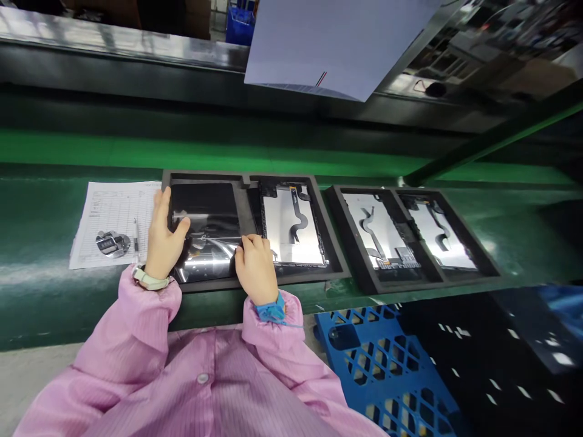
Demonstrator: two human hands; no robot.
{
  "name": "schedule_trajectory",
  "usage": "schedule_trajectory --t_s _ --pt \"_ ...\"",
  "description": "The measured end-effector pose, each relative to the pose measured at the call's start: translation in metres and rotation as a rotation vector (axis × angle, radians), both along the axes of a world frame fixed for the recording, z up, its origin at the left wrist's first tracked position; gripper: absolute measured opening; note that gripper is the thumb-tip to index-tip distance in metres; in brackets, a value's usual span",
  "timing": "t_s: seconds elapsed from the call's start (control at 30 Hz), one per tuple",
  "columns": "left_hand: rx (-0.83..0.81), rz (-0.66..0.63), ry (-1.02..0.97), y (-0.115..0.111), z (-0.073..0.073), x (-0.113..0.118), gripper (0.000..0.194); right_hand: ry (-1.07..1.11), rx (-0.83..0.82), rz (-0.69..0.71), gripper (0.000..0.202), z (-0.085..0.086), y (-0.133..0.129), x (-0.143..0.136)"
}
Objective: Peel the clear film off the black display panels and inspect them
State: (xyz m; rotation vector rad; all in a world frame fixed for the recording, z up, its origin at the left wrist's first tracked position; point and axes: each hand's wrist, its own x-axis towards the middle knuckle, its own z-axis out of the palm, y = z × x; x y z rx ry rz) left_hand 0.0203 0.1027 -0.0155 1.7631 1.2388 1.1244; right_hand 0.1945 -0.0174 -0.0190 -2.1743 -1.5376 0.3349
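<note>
"How is the grip of each hand set?"

"Left hand (166, 238) is held wide, its fingers laid along the left rim of the foam tray (326, 224) and its thumb over the glossy black screen panel (204, 221). Right hand (256, 268) is curled at the panel's right edge; whether anything is pinched cannot be told."

"Why is the panel flanked so?"

"Sliding is probably prevented that way. It is carried in the tray's left compartment, near the front edge of the green surface (31, 261). Beside it, a silver-backed display module (280, 237) is laid with its ribbon cable (298, 220) uppermost, presumably to spare the cable."

"And what room is left?"

"Toward the right edge, only a narrow gap is left before a second foam tray (410, 286). Toward the left edge, printed sheets (91, 249), seemingly weighted by a tally counter (112, 243) with a pen (135, 237) beside it, are spread up to the first tray. Along the front edge, only a strip is left."
</note>
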Motion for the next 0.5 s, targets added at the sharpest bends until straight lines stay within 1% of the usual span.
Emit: schedule_trajectory --t_s 0.07,0.13,0.2,0.27,0.33,0.4,0.5 --pt "0.05 0.051 0.074 -0.005 0.008 0.001 0.073 0.0 0.0 -0.015 0.039 -0.001 0.002 0.006" --pt "0.046 0.052 0.111 -0.007 0.013 0.002 0.069 -0.024 0.003 -0.078 0.044 -0.002 0.005 0.016" --pt "0.028 0.038 0.138 -0.009 0.014 0.003 0.064 -0.093 -0.036 -0.184 0.057 -0.004 0.007 0.026" --pt "0.02 0.03 0.149 -0.01 0.014 0.004 0.06 -0.161 -0.092 -0.25 0.061 -0.006 0.009 0.033" --pt "0.018 0.015 0.136 -0.012 0.014 0.006 0.055 -0.197 -0.124 -0.249 0.058 -0.007 0.011 0.033" --pt "0.013 -0.005 0.11 -0.013 0.016 0.007 0.052 -0.224 -0.126 -0.215 0.057 -0.006 0.014 0.028" --pt "-0.004 -0.029 0.066 -0.014 0.02 0.008 0.048 -0.358 -0.115 -0.163 0.056 -0.002 0.019 0.018"
